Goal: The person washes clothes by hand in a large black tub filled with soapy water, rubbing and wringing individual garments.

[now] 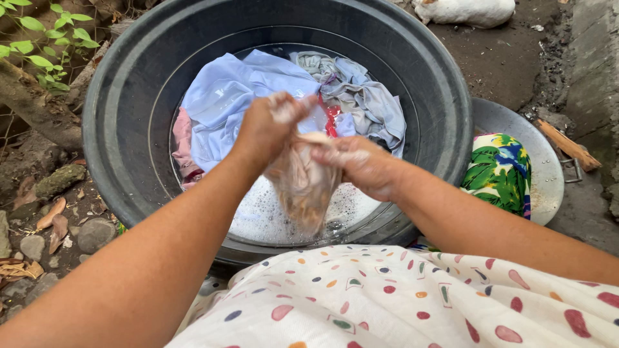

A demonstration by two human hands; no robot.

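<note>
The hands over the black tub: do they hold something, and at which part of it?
Both hands, left hand and right hand, grip a wet beige cloth at its bunched upper end; its lower end hangs to the soapy water.

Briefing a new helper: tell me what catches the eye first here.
At centre, the left hand and right hand grip a wet, pale beige cloth over the big dark plastic tub of sudsy water. Behind them soaks a light blue shirt; at right, a green floral cloth lies in a metal basin.
</note>
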